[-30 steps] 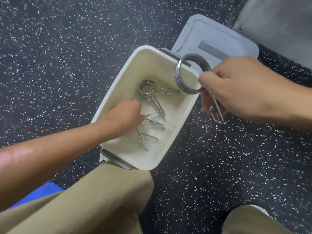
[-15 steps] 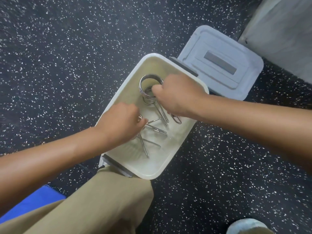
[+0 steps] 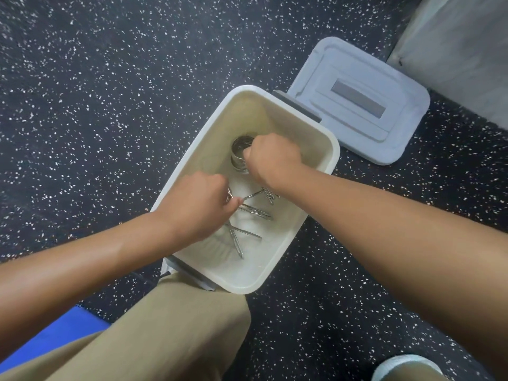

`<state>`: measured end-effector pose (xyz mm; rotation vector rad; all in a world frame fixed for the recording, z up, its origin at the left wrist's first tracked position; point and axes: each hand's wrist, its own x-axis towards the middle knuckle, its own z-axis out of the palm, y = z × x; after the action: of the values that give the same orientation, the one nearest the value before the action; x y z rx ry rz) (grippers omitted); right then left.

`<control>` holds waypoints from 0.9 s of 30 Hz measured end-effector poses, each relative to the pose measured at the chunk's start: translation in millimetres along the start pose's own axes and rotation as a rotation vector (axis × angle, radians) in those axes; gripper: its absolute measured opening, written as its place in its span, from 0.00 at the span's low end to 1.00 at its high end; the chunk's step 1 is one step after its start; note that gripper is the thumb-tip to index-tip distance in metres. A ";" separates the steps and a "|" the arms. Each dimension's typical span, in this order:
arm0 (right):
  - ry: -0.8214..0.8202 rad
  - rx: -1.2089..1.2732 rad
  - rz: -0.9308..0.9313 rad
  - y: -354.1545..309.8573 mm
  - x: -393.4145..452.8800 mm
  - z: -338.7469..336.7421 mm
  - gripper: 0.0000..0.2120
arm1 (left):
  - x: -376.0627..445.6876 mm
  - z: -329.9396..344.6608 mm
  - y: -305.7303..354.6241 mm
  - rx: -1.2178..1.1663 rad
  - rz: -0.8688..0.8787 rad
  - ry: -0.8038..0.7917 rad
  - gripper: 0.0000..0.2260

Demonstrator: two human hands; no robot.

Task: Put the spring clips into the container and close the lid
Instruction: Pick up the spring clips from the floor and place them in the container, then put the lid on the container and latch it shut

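A cream rectangular container point(image 3: 331, 154) sits open on the speckled floor, with both my hands inside it. My right hand point(image 3: 272, 158) is closed on a steel spring clip point(image 3: 240, 155) whose coil now rests on another coil at the far end of the bottom. My left hand point(image 3: 195, 207) is closed around a spring clip point(image 3: 254, 210) near the left wall; its handles stick out to the right. Another clip's handles point(image 3: 237, 239) lie on the bottom below. The grey lid point(image 3: 357, 100) lies flat on the floor behind the container, to the right.
My knee in khaki trousers point(image 3: 170, 325) touches the container's near corner. A grey wall or panel point(image 3: 461, 50) rises at the top right. A blue mat point(image 3: 55, 336) shows at the lower left, a pale shoe point(image 3: 404, 369) at the bottom right.
My right hand has carried its spring clip from above the container's right rim down inside, onto the coil at the far end. My left hand has stayed on its clip.
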<state>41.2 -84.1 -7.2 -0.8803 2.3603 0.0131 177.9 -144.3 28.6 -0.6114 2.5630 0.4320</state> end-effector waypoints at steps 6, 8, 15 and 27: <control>0.085 0.001 -0.030 7.2 2.0 -4.1 0.18 | -2.0 -2.4 0.5 -0.061 -0.007 -0.009 0.20; 0.122 -0.013 -0.067 9.0 -3.1 -12.9 0.18 | -3.2 -4.5 1.0 -0.091 -0.017 0.004 0.19; 0.487 0.092 -0.246 39.4 -19.6 -66.8 0.18 | -2.7 -13.3 4.8 -0.156 -0.002 0.067 0.18; 0.231 0.014 0.095 171.2 59.3 -53.4 0.18 | 0.7 -22.8 15.6 -0.204 0.038 0.144 0.18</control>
<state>-125.0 2.7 -29.7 -0.7984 2.6122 -0.0693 161.4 -140.3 50.4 -0.6879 2.6912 0.6917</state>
